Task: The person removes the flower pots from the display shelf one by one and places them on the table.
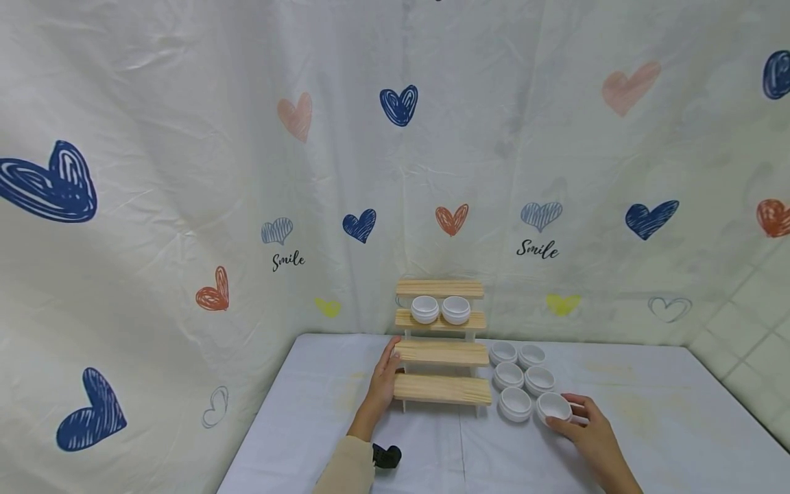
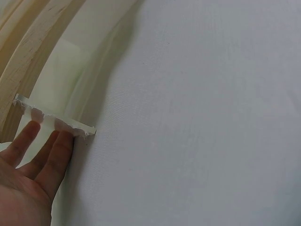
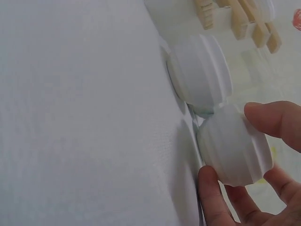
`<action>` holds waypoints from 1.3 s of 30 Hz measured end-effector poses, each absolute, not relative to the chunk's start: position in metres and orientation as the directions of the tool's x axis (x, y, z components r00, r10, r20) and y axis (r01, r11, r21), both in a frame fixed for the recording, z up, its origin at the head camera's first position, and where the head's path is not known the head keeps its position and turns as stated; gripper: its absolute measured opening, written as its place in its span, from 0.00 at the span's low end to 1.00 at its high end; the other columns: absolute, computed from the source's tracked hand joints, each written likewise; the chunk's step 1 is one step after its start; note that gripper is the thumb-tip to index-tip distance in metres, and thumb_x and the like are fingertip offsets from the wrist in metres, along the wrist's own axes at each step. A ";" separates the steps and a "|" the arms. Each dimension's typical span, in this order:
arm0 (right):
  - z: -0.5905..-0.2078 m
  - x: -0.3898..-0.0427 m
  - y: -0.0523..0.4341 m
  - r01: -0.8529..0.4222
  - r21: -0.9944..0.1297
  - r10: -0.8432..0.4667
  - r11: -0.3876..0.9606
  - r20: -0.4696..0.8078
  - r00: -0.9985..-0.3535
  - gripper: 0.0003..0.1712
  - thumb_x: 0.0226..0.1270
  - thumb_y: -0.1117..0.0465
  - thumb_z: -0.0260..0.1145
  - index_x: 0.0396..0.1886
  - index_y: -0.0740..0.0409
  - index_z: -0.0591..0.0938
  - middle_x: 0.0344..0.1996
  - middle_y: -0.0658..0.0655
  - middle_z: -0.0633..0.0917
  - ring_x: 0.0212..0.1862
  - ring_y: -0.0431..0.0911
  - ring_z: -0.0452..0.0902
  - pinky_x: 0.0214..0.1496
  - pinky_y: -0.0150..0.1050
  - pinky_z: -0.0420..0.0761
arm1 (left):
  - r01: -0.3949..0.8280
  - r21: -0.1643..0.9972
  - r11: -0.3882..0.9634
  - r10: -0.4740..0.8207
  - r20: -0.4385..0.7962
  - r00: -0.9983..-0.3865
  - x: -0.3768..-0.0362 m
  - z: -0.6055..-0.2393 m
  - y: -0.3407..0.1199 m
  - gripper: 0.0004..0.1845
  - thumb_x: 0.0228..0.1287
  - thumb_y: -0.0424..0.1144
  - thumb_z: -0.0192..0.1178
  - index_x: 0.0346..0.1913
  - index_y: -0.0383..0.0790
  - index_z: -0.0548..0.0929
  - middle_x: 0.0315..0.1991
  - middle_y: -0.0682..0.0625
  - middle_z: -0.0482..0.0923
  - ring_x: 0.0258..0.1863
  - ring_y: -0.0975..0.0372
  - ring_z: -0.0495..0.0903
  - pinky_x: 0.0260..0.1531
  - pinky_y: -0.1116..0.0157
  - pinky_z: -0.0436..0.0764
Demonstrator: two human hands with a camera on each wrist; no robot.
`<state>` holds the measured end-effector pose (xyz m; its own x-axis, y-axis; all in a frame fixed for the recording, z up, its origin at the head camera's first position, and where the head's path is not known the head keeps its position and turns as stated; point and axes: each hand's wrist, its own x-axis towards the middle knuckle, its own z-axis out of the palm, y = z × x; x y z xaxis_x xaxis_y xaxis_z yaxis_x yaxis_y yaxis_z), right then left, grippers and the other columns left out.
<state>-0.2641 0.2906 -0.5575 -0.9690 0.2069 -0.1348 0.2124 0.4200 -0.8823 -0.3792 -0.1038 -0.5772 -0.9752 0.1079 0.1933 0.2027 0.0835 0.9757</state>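
My right hand (image 1: 586, 425) pinches a small white bowl (image 1: 553, 407) at the near right of a group of similar bowls. In the right wrist view the thumb (image 3: 270, 117) lies on that bowl's upper side, and the other fingers spread along its opposite side; a neighbouring bowl (image 3: 200, 70) stands close to it. My left hand (image 1: 384, 377) rests against the left end of a stepped wooden stand (image 1: 441, 389). Its fairly straight fingers (image 2: 56, 160) touch the stand's pale side support (image 2: 56, 117) in the left wrist view.
Two white bowls (image 1: 424, 309) sit side by side on the stand's second tier from the top. Several more bowls (image 1: 509, 375) stand in rows right of the stand. A white cloth (image 1: 617, 384) covers the table, and a heart-patterned curtain (image 1: 395, 171) hangs behind it.
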 end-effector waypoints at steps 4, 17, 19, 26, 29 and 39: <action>-0.559 -0.265 0.291 0.200 -0.877 0.205 0.438 -0.119 -0.972 0.50 0.60 0.46 0.78 0.75 0.58 0.63 0.68 0.71 0.72 0.43 0.30 0.76 0.42 0.30 0.78 | 0.199 0.976 0.085 0.106 0.190 -0.976 -0.379 -0.576 -0.104 0.25 0.83 0.57 0.40 0.78 0.65 0.61 0.82 0.49 0.56 0.82 0.49 0.53 0.78 0.40 0.52; -0.566 -0.269 0.294 0.189 -0.844 0.200 0.502 -0.099 -0.975 0.51 0.59 0.41 0.78 0.74 0.58 0.67 0.67 0.70 0.74 0.45 0.31 0.77 0.42 0.29 0.78 | 0.190 0.978 0.090 0.097 0.181 -0.979 -0.379 -0.576 -0.103 0.25 0.83 0.56 0.40 0.77 0.66 0.62 0.81 0.49 0.57 0.81 0.49 0.55 0.77 0.40 0.55; -0.567 -0.270 0.294 0.195 -0.840 0.200 0.506 -0.106 -0.974 0.51 0.59 0.40 0.77 0.75 0.58 0.66 0.68 0.71 0.74 0.47 0.31 0.76 0.42 0.29 0.78 | 0.189 0.978 0.092 0.096 0.180 -0.979 -0.379 -0.575 -0.103 0.25 0.83 0.56 0.40 0.77 0.66 0.62 0.81 0.49 0.57 0.80 0.48 0.56 0.77 0.39 0.56; -0.567 -0.271 0.294 0.199 -0.836 0.192 0.512 -0.115 -0.975 0.52 0.61 0.39 0.75 0.76 0.58 0.65 0.69 0.73 0.72 0.53 0.42 0.79 0.41 0.29 0.80 | 0.197 0.976 0.092 0.093 0.189 -0.978 -0.380 -0.576 -0.104 0.24 0.83 0.55 0.41 0.77 0.66 0.63 0.81 0.50 0.58 0.81 0.49 0.54 0.78 0.40 0.52; -0.568 -0.272 0.295 0.201 -0.837 0.188 0.510 -0.120 -0.975 0.53 0.60 0.38 0.75 0.77 0.58 0.65 0.69 0.73 0.72 0.52 0.39 0.78 0.41 0.29 0.80 | 0.194 0.977 0.091 0.092 0.186 -0.978 -0.381 -0.577 -0.104 0.24 0.83 0.54 0.41 0.77 0.66 0.63 0.81 0.50 0.57 0.81 0.49 0.54 0.78 0.40 0.52; -0.565 -0.270 0.292 0.196 -0.834 0.178 0.516 -0.120 -0.977 0.54 0.62 0.37 0.73 0.78 0.59 0.63 0.70 0.72 0.72 0.59 0.51 0.79 0.42 0.29 0.79 | 0.191 0.977 0.091 0.091 0.183 -0.979 -0.380 -0.576 -0.103 0.24 0.83 0.54 0.41 0.77 0.66 0.62 0.81 0.50 0.58 0.81 0.48 0.54 0.78 0.40 0.53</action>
